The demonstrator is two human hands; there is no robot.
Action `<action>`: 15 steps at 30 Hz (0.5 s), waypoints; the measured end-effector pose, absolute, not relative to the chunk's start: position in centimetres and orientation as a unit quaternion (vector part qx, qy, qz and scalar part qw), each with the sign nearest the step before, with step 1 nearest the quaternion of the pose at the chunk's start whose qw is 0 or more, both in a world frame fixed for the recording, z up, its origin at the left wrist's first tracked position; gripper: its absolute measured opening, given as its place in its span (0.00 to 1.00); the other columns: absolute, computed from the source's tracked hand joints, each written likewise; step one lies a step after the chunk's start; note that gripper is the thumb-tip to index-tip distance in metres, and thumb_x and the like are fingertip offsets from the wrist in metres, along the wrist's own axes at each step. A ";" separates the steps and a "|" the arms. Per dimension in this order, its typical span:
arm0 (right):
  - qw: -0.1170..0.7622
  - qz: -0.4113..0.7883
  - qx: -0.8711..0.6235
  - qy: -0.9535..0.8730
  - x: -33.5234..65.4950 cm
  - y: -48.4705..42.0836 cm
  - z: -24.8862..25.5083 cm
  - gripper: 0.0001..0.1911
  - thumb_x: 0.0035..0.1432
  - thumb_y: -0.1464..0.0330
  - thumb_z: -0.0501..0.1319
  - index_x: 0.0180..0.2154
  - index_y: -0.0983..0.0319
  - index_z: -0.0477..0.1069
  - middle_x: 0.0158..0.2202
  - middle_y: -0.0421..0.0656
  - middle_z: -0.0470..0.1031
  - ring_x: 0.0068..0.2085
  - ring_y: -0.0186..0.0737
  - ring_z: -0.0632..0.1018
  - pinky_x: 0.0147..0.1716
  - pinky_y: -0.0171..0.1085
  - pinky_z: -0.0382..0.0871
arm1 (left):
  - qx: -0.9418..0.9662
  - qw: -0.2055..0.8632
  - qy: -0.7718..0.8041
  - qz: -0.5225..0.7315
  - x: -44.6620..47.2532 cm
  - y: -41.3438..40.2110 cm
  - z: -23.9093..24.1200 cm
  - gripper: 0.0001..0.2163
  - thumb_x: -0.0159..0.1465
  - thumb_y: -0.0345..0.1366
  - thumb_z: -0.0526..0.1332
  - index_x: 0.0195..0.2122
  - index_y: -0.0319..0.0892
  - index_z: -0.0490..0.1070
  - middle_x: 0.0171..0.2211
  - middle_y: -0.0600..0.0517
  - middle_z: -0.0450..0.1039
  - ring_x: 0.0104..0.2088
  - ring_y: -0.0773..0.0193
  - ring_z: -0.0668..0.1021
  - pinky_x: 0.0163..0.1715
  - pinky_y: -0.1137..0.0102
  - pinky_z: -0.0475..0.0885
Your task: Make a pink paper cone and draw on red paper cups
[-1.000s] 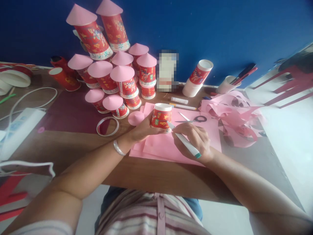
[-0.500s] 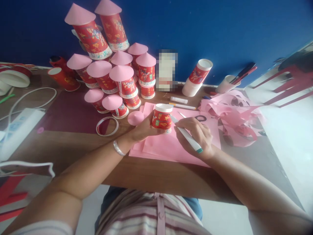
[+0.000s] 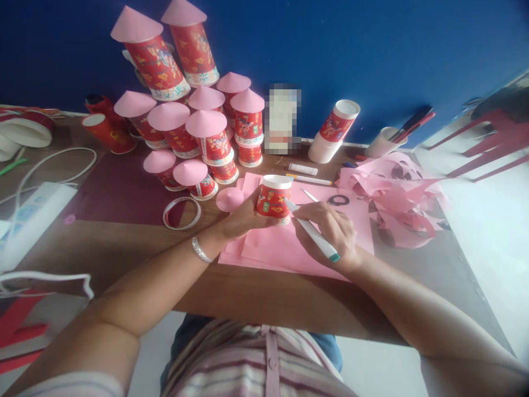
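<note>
My left hand point(image 3: 243, 216) is closed around a red paper cup point(image 3: 273, 201) with gold patterns and a white rim, keeping it upright over the pink paper point(image 3: 268, 248). In my right hand point(image 3: 330, 229) is a white marker point(image 3: 316, 240) with a green end, slanted so its tip is at the cup's right side; whether it touches I cannot tell. Behind that hand lie scissors point(image 3: 339, 200), partly hidden, with a black handle ring and a blade tip showing. A small pink paper cone point(image 3: 230, 199) rests beside my left hand.
Several red cups with pink cone roofs point(image 3: 206, 124) stand at the back left. A tape roll point(image 3: 182, 213) lies in front of them. Further right are a glue stick point(image 3: 303, 169), a pen point(image 3: 309, 180), stacked cups point(image 3: 336, 129), a pen cup point(image 3: 384, 142) and pink scraps point(image 3: 397, 198).
The marker and my right hand have shifted slightly left, bringing the tip further over the cup's side. My left hand and the cup stay almost still.
</note>
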State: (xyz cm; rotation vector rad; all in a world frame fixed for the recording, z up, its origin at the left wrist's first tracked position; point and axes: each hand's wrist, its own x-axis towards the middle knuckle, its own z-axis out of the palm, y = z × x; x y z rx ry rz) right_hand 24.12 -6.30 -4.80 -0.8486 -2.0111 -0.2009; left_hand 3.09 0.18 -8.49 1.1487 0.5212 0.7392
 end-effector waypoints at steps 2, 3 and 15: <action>0.458 -0.074 -0.336 -0.819 24.1 -6.3 -4.8 0.12 0.65 0.78 0.62 0.49 0.62 0.71 0.37 0.42 0.82 0.35 0.37 0.83 0.31 0.35 0.78 | 0.520 0.747 0.238 0.339 3.1 0.2 -8.6 0.28 0.56 0.34 0.76 0.57 0.46 0.70 0.47 0.50 0.79 0.51 0.55 0.80 0.53 0.59 0.75; 0.458 -0.072 -0.334 -0.821 24.2 -6.4 -4.9 0.12 0.65 0.78 0.62 0.49 0.62 0.71 0.37 0.43 0.82 0.35 0.37 0.83 0.31 0.35 0.78 | 0.519 0.747 0.237 0.341 3.1 0.2 -8.6 0.28 0.56 0.34 0.76 0.57 0.47 0.70 0.46 0.50 0.79 0.50 0.56 0.80 0.53 0.59 0.76; 0.449 -0.061 -0.318 -0.833 23.8 -6.5 -4.6 0.14 0.64 0.79 0.62 0.50 0.62 0.70 0.37 0.43 0.81 0.33 0.37 0.82 0.30 0.35 0.78 | 0.519 0.737 0.242 0.358 3.1 0.0 -8.8 0.32 0.57 0.34 0.76 0.60 0.49 0.67 0.50 0.48 0.78 0.50 0.58 0.80 0.52 0.59 0.77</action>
